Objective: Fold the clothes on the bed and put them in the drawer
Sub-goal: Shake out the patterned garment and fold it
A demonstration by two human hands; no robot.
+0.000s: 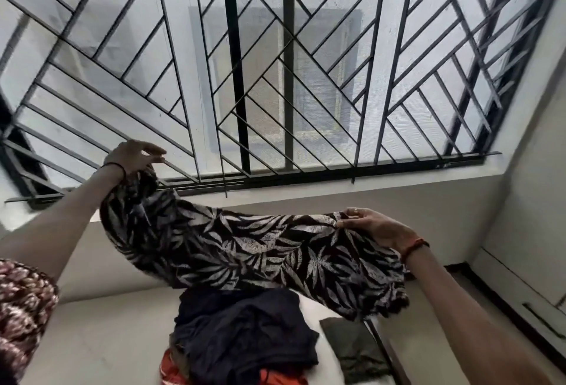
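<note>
A person holds a black garment with a pale leaf print (245,249) stretched in the air between both hands, above a white bed (101,338) and in front of a window with a black diagonal grille (275,78). At far right, a white cabinet front with a dark handle (539,320) stands closed, and its contents cannot be seen. The left hand (131,157), raised high at the left, grips one bunched end of the garment, with the cloth gathered under the palm and the fingers reaching forward over it. The right hand (370,225), lower and to the right, pinches the other end between thumb and curled fingers. The cloth sags between them and hangs down past the right wrist. On the bed beneath lies a loose heap: a dark navy garment (245,332) on top and an orange cloth (174,369) showing at its near edge. A dark olive piece (352,344) lies flat just to the right of the heap. A floral sleeve (24,302) shows at the near left.
</note>
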